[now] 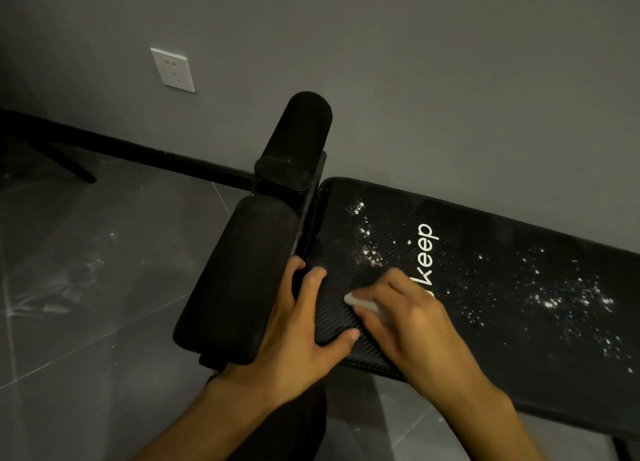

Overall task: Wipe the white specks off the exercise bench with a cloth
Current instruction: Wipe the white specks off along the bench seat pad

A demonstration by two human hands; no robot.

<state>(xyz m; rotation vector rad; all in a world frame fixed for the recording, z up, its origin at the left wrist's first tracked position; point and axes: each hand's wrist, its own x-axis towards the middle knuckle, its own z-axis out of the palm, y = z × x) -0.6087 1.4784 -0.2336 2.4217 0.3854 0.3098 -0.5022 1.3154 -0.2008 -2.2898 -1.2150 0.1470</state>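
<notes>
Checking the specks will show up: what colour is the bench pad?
The pad is black, diagonally ribbed; head view.

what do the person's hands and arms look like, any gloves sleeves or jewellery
The left hand and the right hand are bare: no gloves, rings or bands show. The left forearm and the right forearm are bare too, with no sleeve, watch or bracelet in view down to the picture's edge. The light is dim, so fine marks cannot be told.

1. The white lettering (426, 249) "Keep" stands on the black pad of the exercise bench (502, 322). Its "K" lies just beside the fingers (394, 280) of the right hand (412, 318), and the remaining letters run away from them.
2. A white mark at the fingers, partly hidden by them, cannot be read.
</notes>
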